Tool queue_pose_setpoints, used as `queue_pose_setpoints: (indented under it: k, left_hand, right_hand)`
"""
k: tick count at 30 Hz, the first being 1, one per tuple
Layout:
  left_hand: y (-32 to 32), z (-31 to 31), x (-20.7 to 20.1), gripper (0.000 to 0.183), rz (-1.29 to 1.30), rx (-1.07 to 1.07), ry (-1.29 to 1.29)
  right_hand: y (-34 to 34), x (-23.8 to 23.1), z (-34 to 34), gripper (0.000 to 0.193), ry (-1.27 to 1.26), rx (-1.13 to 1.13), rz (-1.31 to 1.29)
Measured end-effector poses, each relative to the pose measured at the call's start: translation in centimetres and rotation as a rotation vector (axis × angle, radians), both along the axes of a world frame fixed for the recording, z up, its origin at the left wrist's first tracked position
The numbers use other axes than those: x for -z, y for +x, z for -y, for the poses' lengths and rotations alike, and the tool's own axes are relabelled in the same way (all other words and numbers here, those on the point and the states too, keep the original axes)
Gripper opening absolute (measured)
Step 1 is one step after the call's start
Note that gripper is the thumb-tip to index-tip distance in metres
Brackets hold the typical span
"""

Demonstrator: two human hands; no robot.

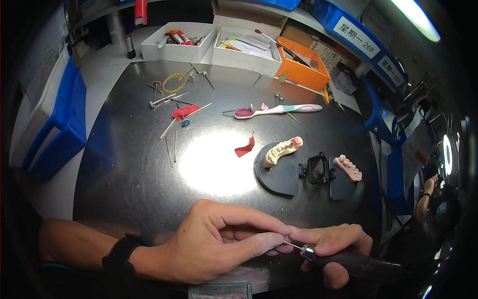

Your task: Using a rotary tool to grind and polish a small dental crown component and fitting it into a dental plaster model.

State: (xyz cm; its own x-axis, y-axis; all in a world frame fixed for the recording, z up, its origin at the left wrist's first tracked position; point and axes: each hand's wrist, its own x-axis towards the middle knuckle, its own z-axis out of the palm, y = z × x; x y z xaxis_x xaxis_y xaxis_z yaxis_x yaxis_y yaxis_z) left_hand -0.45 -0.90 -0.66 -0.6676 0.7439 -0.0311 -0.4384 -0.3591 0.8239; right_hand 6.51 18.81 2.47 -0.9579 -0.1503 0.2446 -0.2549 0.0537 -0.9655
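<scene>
A tube light (417, 19) glows at upper right, beyond the dark, shiny worktop (124, 154).

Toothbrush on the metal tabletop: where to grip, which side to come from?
I'd pinch the toothbrush across the right part of its handle, coming from above. It lies roughly crosswise on the tabletop, bristle head to the left; thin metal tools lie around its head and middle, so the right end looks easiest.
</scene>
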Motion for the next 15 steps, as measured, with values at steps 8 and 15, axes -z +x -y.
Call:
queue_pose_setpoints:
  k: [8, 15]
  left_hand:
    - [0.02, 0.11, -0.30, 0.020, -0.007, -0.011, -0.012]
    - [0.13, 0.18, -0.58, 0.020, 0.055, 0.003, -0.027]
  right_hand:
    - [-0.64, 0.52, -0.10, 0.027, -0.073, -0.118, -0.061]
    - [0.03, -0.39, -0.55, 0.033, -0.125, -0.071, 0.126]
